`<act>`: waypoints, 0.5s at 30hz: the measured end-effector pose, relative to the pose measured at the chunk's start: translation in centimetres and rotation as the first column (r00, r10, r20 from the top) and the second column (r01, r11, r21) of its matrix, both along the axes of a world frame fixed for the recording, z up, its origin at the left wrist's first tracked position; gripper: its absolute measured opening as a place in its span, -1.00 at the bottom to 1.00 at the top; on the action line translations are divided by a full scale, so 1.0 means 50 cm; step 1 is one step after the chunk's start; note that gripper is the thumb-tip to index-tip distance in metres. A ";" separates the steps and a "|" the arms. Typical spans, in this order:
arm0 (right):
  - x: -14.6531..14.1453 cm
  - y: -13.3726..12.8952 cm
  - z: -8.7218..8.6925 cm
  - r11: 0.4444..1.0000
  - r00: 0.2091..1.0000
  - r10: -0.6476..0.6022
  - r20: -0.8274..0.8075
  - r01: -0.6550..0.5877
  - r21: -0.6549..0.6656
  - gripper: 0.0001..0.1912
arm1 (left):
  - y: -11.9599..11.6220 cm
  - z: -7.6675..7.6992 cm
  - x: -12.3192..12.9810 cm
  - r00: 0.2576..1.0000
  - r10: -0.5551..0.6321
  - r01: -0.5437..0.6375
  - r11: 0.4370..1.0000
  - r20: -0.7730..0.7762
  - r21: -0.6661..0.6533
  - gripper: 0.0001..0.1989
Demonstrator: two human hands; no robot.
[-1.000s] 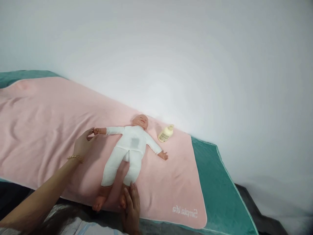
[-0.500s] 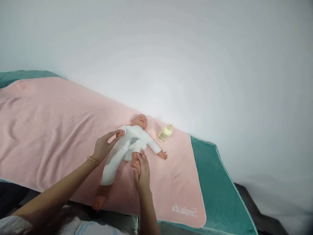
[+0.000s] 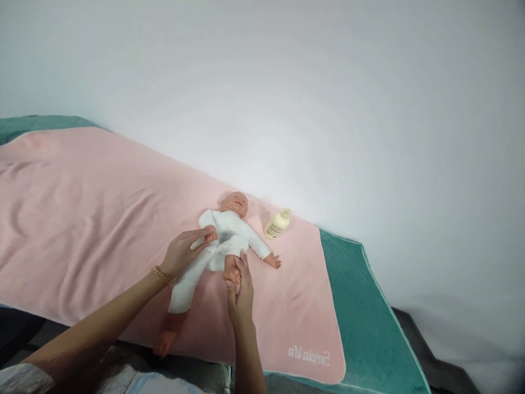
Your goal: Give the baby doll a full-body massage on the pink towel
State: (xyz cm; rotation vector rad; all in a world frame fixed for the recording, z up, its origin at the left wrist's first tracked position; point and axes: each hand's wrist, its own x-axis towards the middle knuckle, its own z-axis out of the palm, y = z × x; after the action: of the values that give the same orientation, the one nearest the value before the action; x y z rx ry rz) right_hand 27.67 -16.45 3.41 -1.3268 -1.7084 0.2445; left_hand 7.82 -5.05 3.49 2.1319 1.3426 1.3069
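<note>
A baby doll (image 3: 223, 227) in a white cloth body lies on its back on a pink blanket (image 3: 102, 202), its head toward the wall. My left hand (image 3: 182, 253) is closed on the doll's hand (image 3: 210, 235) on the left, holding it over the torso. With my right hand (image 3: 241, 290) I grip the doll's foot (image 3: 232, 272) on the right; that leg is bent and raised. The other leg (image 3: 182, 293) lies stretched toward me. The doll's free arm (image 3: 260, 250) lies spread out to the right.
A pale yellow bottle (image 3: 277, 224) stands on the blanket right of the doll's head. Under the blanket a green cover (image 3: 361, 284) shows at the right. A white wall (image 3: 262, 98) rises behind. Dark furniture (image 3: 435, 350) shows at the lower right.
My left hand has moved the doll's hand right and toward me, across its torso. The right hand has shifted slightly to the right with the foot.
</note>
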 end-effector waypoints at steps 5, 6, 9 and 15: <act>-0.004 -0.057 -0.026 0.992 0.983 -0.047 0.175 0.025 0.122 -0.49 | 0.021 0.003 -0.060 0.984 0.178 -0.178 0.984 0.012 0.009 -0.65; -0.004 -0.070 -0.036 0.990 0.976 -0.056 0.211 0.026 0.142 -0.50 | 0.027 0.003 -0.074 0.976 0.216 -0.216 0.976 0.001 0.008 -0.65; -0.008 -0.109 -0.074 0.982 0.955 -0.076 0.287 0.022 0.187 -0.50 | 0.045 -0.005 -0.115 0.945 0.322 -0.323 0.946 -0.054 -0.010 -0.62; -0.023 -0.178 -0.151 0.985 0.938 -0.096 0.333 0.041 0.168 -0.50 | 0.070 -0.052 -0.168 0.883 0.453 -0.462 0.886 -0.119 -0.052 -0.56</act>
State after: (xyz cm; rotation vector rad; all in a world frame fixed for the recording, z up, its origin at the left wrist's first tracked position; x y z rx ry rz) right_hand 26.55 -25.34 -4.13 -1.3637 -1.9169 -0.1703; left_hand -0.60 -1.56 0.88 1.9168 1.9998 1.2840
